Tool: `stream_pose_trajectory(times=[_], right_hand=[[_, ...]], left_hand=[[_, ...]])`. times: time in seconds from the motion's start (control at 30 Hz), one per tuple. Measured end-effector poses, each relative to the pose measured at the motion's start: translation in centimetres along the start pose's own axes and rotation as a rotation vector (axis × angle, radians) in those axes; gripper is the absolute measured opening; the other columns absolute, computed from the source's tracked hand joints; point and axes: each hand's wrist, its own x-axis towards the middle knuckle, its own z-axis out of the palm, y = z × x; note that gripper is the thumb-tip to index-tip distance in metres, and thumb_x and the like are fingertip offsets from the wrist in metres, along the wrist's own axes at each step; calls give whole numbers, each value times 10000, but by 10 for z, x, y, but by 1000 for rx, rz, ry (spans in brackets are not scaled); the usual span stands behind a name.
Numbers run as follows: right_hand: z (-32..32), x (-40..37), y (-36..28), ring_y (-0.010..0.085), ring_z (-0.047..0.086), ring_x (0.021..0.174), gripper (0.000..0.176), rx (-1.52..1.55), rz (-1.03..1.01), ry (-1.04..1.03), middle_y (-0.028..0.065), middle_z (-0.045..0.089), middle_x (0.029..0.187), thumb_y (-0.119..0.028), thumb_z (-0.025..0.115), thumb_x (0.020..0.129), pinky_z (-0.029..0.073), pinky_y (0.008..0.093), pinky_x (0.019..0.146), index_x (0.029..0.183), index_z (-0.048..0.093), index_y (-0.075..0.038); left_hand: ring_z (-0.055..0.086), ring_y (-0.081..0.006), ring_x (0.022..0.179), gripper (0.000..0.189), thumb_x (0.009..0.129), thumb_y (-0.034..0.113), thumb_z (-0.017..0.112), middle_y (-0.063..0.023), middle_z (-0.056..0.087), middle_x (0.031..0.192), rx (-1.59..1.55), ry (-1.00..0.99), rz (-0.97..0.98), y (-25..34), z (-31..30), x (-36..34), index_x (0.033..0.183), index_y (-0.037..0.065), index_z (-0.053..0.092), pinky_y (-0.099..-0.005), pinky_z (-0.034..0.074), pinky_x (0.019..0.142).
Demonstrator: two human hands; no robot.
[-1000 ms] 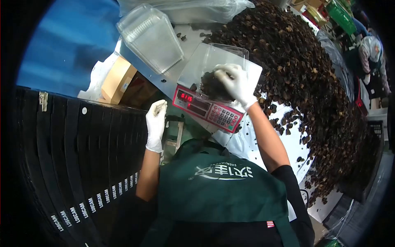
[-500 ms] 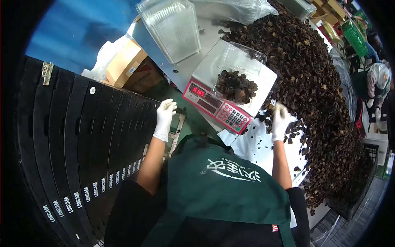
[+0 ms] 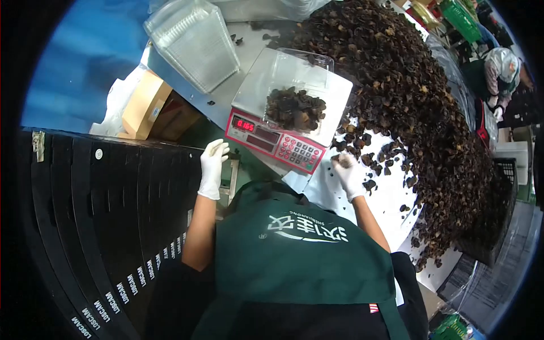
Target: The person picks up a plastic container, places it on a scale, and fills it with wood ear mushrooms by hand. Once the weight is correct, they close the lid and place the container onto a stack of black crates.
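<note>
My left hand [image 3: 213, 170], in a white glove, hovers left of the scale with its fingers loosely bent and slightly apart; nothing shows in it. My right hand [image 3: 348, 177], also gloved, is closed over the white sheet just right of the scale, with a small brownish piece of dried fungus [image 3: 343, 162] at its fingertips. On the red and white digital scale [image 3: 272, 141], reading 0.165, sits a clear plastic box [image 3: 310, 79]. Dark dried fungus [image 3: 296, 107] fills the box's near part.
A large heap of dark dried fungus [image 3: 408, 90] covers the right side, with loose pieces on the white sheet [image 3: 340, 207]. Stacked clear boxes [image 3: 195, 48] stand upper left. Black crates [image 3: 124, 204] and a carton [image 3: 144, 107] line the left. A co-worker [image 3: 501, 71] is far right.
My right hand has moved left and slightly down, closer to the scale's near corner. The view has shifted; the scale still reads 0.165. My left hand keeps much the same pose.
</note>
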Motion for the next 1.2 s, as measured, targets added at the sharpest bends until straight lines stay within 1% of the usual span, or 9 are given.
stream_pose_trajectory(times=[0.2,0.23,0.33,0.4,0.53,0.67,0.97,1.07,1.2], right_hand=[[-21,63,-129,70,523,800,283,98,-240,-40,2,598,903,-77,725,825,455,237,713,1096,656,-33],[-15,76,-139,161,580,827,362,25,-323,-30,56,573,872,-148,703,814,484,278,741,1157,649,-48],[-3,118,-147,119,573,756,323,234,-162,-37,66,591,978,-115,682,859,486,254,688,1177,649,-69],[-1,143,-157,154,660,943,375,305,-91,-13,101,647,976,-111,659,876,532,288,779,1236,617,-11],[27,214,-123,247,601,1171,524,431,26,-107,193,571,1359,-99,582,920,473,323,983,1405,456,53],[14,206,-142,246,589,1209,492,742,-105,-134,167,598,1335,-168,491,1018,470,342,1001,1451,390,41],[-42,86,-143,150,602,1063,401,187,-113,-193,71,643,1240,-259,659,953,469,310,964,1263,622,-8],[-19,70,-104,120,627,915,476,175,-67,-93,78,668,1101,-176,762,868,514,255,819,1276,589,-4],[-10,65,-94,114,642,694,298,357,167,-255,91,701,886,-150,717,900,506,231,645,1113,631,40]], left_hand=[[669,-146,977,251,1003,142,560,-100,688,1127,-19,-73,-34,4,12,-4,1226,36,600,-243,531,779],[668,-149,981,254,1004,143,557,-99,686,1130,-7,-92,-26,8,17,-6,1230,36,597,-248,532,785],[664,-157,994,286,1007,155,547,-94,681,1131,27,-156,13,23,35,-13,1260,24,567,-268,532,819],[663,-156,996,294,1007,154,545,-92,679,1131,9,-207,14,35,47,-19,1270,22,556,-267,530,825],[661,-178,958,381,1003,123,543,-144,661,1137,-45,-342,6,59,76,-26,1357,4,467,-289,535,819],[645,-185,993,429,1010,237,564,-125,635,1140,-162,-495,-54,71,85,-29,1363,13,463,-329,534,865],[638,-248,1051,802,958,702,363,-167,621,1166,-240,-489,-242,92,90,-30,1312,-10,466,-390,520,905],[638,-252,1057,833,930,743,365,-171,629,1153,-210,-477,-246,90,95,-22,1296,2,472,-387,519,901],[683,-235,952,542,993,522,505,-141,678,1050,-128,-385,-190,89,106,-23,1209,26,541,-348,548,820]])
